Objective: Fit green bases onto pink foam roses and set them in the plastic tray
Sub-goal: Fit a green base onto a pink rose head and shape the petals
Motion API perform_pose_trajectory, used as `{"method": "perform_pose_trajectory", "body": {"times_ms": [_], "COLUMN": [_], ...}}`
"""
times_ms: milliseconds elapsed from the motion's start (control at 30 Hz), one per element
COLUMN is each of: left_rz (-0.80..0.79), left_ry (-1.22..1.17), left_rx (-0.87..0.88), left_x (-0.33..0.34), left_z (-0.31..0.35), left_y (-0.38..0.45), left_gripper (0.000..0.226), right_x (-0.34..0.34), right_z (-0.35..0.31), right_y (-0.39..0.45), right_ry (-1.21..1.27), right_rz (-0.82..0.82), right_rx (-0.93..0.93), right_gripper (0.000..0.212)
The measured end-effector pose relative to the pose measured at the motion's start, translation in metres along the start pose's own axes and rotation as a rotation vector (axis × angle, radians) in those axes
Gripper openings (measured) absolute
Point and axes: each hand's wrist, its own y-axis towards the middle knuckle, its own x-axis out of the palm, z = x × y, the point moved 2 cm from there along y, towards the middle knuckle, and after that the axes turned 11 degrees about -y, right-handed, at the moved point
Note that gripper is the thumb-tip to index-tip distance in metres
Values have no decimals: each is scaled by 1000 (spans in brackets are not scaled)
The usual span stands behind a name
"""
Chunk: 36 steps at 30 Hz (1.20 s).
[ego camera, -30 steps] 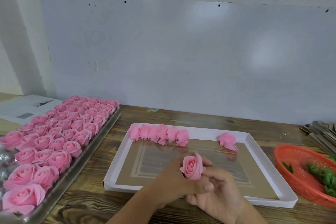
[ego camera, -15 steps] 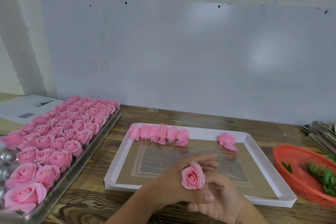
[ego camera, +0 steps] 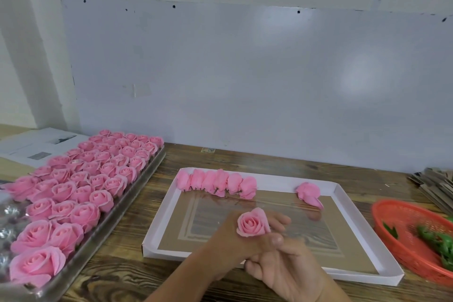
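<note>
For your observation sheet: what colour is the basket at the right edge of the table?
Orange-red, a mesh plastic basket; the head view, the only one, shows it.

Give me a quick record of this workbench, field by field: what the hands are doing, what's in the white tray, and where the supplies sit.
held rose: pink rose, bloom facing the camera
left hand: grips the rose
right hand: fingers curled under the rose; green base not visible
white tray: six roses in a row along the far edge, one rose apart at far right
rose supply: metal tray at left, full
green bases: orange basket at right
</note>
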Motion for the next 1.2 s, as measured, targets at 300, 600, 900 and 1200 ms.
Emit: {"method": "perform_pose_trajectory", "body": {"times_ms": [300, 600, 900, 1200], "left_rz": [81, 62, 53, 136], "left_ry": [-51, -4, -40, 42], "left_rx": [-9, 19, 23, 65], "left_x": [3, -3, -7, -15], "left_z": [-4, -6, -12, -17], "left_y": [-2, -1, 0, 4], "left_gripper": [12, 25, 24, 44], "right_x": [4, 5, 8, 10], "right_z": [-5, -7, -10, -11], "right_y": [-1, -5, -7, -7], "right_ry": [-62, -78, -75, -110], "right_rz": [-64, -89, -78, -13], "right_rx": [86, 147, 175, 218], "right_gripper": [59, 58, 43, 31]}}
